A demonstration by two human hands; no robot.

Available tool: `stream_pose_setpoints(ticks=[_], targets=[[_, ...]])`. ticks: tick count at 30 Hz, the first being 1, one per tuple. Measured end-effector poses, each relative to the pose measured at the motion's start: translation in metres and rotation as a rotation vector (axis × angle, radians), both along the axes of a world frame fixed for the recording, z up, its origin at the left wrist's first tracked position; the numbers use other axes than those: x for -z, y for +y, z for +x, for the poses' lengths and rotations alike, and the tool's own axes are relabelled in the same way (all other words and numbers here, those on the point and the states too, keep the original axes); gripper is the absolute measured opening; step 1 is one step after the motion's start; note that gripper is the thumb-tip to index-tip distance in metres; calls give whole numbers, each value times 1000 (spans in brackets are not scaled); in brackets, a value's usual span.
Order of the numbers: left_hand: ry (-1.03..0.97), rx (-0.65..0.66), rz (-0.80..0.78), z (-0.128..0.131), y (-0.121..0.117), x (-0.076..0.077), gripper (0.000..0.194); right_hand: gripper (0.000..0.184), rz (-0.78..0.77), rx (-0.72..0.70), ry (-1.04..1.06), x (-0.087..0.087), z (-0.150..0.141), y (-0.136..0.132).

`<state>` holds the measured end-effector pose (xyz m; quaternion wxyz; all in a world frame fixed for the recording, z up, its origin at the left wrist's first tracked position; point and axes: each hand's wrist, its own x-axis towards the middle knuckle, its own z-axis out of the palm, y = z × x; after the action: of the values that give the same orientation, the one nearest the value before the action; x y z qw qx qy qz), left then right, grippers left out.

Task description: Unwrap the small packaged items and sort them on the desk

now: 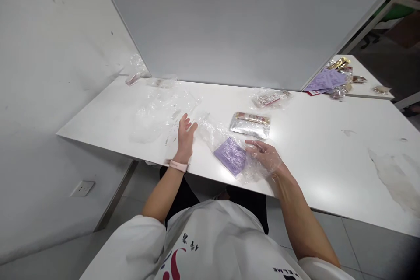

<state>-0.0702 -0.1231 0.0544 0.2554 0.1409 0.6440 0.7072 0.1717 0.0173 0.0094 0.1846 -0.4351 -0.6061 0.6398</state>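
A purple packet [231,156] lies near the table's front edge, under or inside a crinkled clear plastic bag [210,130]. My right hand [265,156] is at the bag's right end, with film over its fingers and back. Its fingers stretch loosely toward the purple packet without closing on it. My left hand [187,133] is raised to the left of the bag, palm turned inward and fingers apart, holding nothing. Just beyond my right hand lies a silver foil pouch [250,125] with a gold and red strip along its top.
Thin clear plastic sheeting [151,113] spreads over the table's left part. A clear bag with a red and white packet [271,98] lies near the back panel [223,22]. Purple packets [326,79] and gold wrappers [339,63] are piled at the far right. A wall [39,96] borders the left side.
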Motion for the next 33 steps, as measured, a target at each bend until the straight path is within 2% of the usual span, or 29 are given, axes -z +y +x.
stream_pose_setpoints(ticks=[1,3,4,6,8,11,12,14,16,19,21,23,26,29,31,32,33], targets=[[101,-8,-49,13,-6,4,39,51,-9,5,1,-1,-1,0],[125,126,-93,41,-17,9,25,45,-2,33,56,-6,-5,-2],[41,244,-97,53,-22,10,24,42,36,45,95,-11,-7,-3],[-229,436,-56,72,-29,9,36,34,185,3,154,-26,-13,-11],[-522,508,48,78,-31,5,52,26,406,-161,186,-44,-21,-26],[-809,525,177,71,-29,1,71,27,730,-542,225,-58,-33,-57],[-848,526,188,67,-29,1,74,32,813,-643,226,-57,-37,-67],[-847,515,167,60,-28,3,72,42,920,-755,194,-50,-43,-83],[-774,481,99,56,-27,8,68,45,947,-790,151,-41,-45,-91],[-622,382,-9,49,-28,19,55,40,844,-840,129,-32,-39,-92],[-461,283,-41,40,-29,27,48,41,732,-782,116,-27,-29,-88],[-241,171,-41,26,-30,33,43,38,656,-603,88,-19,-17,-83],[-7,52,-103,5,-34,35,38,35,642,-318,-13,-3,-1,-76],[160,-93,-211,-3,-40,21,46,40,699,-174,-147,11,5,-71],[368,-223,-191,4,-43,5,56,45,734,-141,-216,14,2,-70],[461,-246,-154,11,-43,-3,56,48,747,-136,-248,14,-1,-70],[515,-206,-117,18,-42,-9,51,51,762,-133,-281,14,-4,-71]])
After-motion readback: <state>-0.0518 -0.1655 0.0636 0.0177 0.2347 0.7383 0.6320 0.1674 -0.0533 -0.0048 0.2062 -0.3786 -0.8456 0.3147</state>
